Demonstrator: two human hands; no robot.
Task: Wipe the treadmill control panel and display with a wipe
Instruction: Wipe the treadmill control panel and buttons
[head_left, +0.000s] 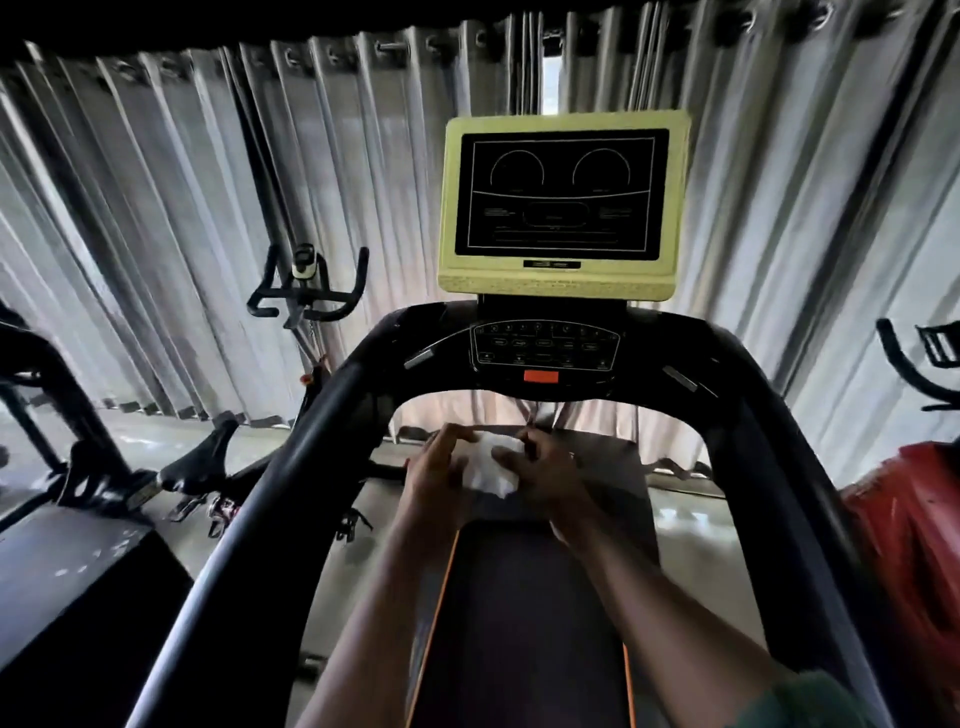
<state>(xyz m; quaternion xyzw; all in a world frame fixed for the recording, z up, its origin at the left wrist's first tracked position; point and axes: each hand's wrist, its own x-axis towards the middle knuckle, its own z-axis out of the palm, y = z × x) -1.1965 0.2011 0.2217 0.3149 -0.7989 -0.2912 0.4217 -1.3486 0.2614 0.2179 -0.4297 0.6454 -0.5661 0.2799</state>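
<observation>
Step in hand, as judged: readying the wipe (491, 470) before any contact with the console. Best to open it flat into a pad covering the fingertips, so it wipes evenly. Left hand (436, 467) and right hand (545, 475) pinch the white wipe between them, fingers curled loosely around it. Control panel (544, 345) and display (563, 195) sit above and beyond the fingers, untouched.

Behind your machine, grey curtains (156, 218) hung pleated from eyelets, with a narrow bright gap (550, 85) at centre. To your left stood a black spin bike (306, 291), its saddle (200, 460) nearer you, and a dark box (67, 582). A red object (909, 530), blurred, sat right.
</observation>
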